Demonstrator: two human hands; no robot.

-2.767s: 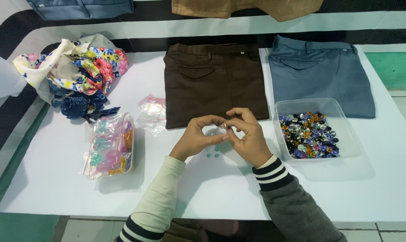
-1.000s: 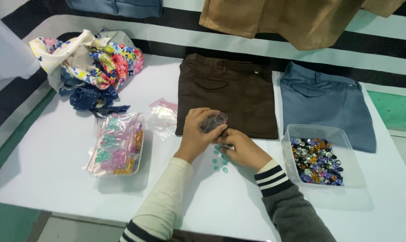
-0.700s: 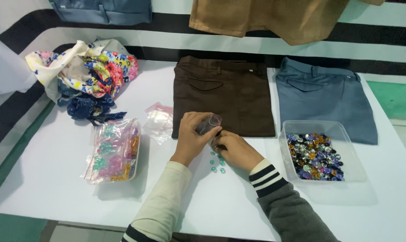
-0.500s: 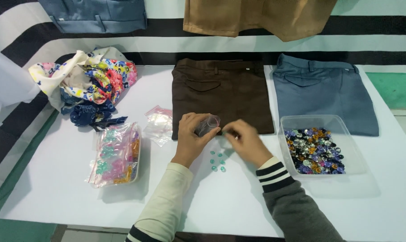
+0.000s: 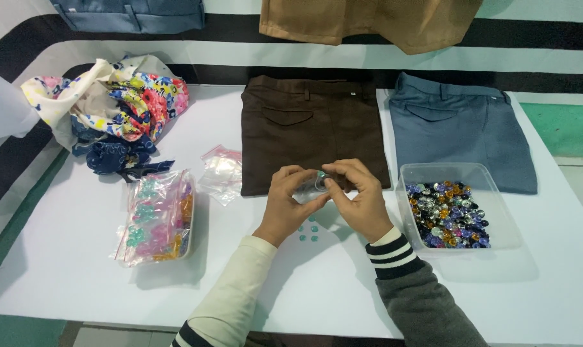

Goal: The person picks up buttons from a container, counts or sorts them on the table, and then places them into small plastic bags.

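Where hands [image 5: 330, 196] meet — small clear bag [image 5: 312, 186].

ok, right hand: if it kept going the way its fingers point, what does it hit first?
The right hand points left, at the small clear bag it already pinches with the left hand. Straight on, it would probably meet the left hand's fingers first; depth between them is hard to judge.

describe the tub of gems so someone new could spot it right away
Start at the white table and go to its right side, just in front of the folded blue trousers. The tub is clear, rectangular and open, right of the right hand. Unlike the bagged beads at left, its gems lie loose and mixed.
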